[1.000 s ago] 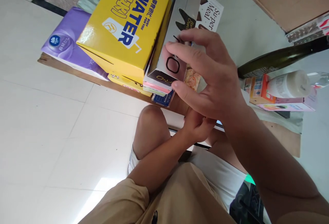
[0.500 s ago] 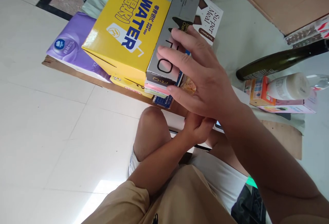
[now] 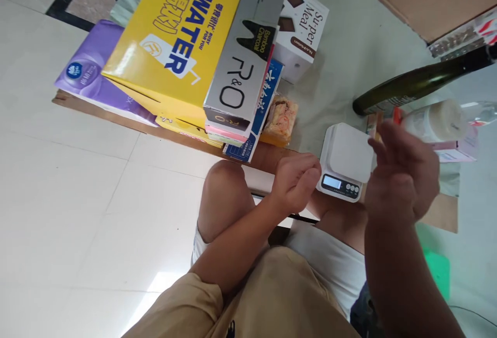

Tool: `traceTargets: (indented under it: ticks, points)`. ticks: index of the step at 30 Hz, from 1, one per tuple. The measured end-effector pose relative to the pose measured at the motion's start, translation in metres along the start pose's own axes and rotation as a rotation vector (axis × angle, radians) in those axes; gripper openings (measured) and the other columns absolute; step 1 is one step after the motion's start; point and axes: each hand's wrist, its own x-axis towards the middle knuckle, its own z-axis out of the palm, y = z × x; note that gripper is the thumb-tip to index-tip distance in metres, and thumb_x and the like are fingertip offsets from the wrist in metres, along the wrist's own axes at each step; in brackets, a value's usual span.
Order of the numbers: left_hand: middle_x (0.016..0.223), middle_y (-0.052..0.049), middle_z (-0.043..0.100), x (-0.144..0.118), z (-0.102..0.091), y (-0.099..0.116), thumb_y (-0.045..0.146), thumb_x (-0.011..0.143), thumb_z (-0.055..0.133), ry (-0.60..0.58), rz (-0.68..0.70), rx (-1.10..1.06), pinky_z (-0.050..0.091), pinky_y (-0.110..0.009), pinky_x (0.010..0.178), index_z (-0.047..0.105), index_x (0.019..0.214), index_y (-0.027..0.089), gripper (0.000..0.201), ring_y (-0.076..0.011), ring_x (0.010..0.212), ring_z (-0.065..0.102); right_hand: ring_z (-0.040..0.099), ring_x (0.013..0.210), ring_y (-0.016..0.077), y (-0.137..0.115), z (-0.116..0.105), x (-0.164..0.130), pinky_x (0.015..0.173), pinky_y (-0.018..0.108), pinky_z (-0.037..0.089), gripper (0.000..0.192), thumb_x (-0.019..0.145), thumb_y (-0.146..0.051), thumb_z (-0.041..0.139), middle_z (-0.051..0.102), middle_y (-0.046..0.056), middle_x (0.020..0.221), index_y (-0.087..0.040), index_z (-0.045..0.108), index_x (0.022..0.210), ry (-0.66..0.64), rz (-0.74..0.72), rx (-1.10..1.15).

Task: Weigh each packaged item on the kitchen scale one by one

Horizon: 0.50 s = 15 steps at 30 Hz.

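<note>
While the left hand [image 3: 295,181] rests loosely curled and empty beside the knee, just left of the white scale [image 3: 347,161], the blurred right hand [image 3: 404,177] hangs half-open above the scale's right edge, holding nothing I can make out, well apart from the grey box [image 3: 241,58] lying atop the stack beside the yellow carton [image 3: 166,48].
</note>
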Motion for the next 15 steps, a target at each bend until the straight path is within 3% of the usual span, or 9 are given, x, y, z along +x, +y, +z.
traceTargets:
  ticks: [3, 6, 11, 15]
  points:
    - [0.053, -0.001, 0.046, 0.003, 0.004, -0.002, 0.063, 0.107, 0.034, -0.031, 0.042, 0.026, 0.036, -0.032, 0.051, 0.04, 0.061, 0.023, 0.061, -0.0127, 0.051, 0.043, 0.073, 0.128, 0.0227, 0.024, -0.049, -0.051, 0.105, 0.04, 0.061, 0.042, 0.089, -0.043, 0.066, 0.076, 0.009, 0.132, -0.021, 0.076, 0.123, 0.205, 0.25, -0.068]
    - [0.052, -0.001, 0.046, 0.005, 0.011, -0.009, 0.059, 0.107, 0.038, -0.05, 0.084, 0.055, 0.032, -0.032, 0.049, 0.043, 0.061, 0.022, 0.06, -0.012, 0.048, 0.041, 0.074, 0.125, 0.0253, 0.033, -0.088, -0.091, 0.105, 0.047, 0.061, 0.043, 0.086, -0.042, 0.068, 0.076, 0.01, 0.13, -0.02, 0.075, 0.122, 0.281, 0.401, -0.148]
    - [0.049, 0.0, 0.044, 0.006, 0.026, -0.032, 0.055, 0.106, 0.045, -0.103, 0.163, 0.105, 0.025, -0.033, 0.045, 0.049, 0.058, 0.021, 0.059, -0.0102, 0.045, 0.038, 0.072, 0.127, 0.0291, 0.048, -0.125, -0.122, 0.103, 0.051, 0.062, 0.041, 0.094, -0.045, 0.063, 0.075, 0.013, 0.129, -0.018, 0.074, 0.123, 0.332, 0.393, -0.137]
    - [0.051, 0.002, 0.042, 0.007, 0.042, -0.041, 0.051, 0.107, 0.049, -0.144, 0.149, 0.173, 0.022, -0.033, 0.045, 0.05, 0.06, 0.021, 0.055, -0.0098, 0.045, 0.036, 0.072, 0.129, 0.0252, 0.069, -0.128, -0.111, 0.104, 0.046, 0.062, 0.038, 0.099, -0.047, 0.06, 0.073, 0.009, 0.131, -0.024, 0.071, 0.126, 0.367, 0.341, -0.07]
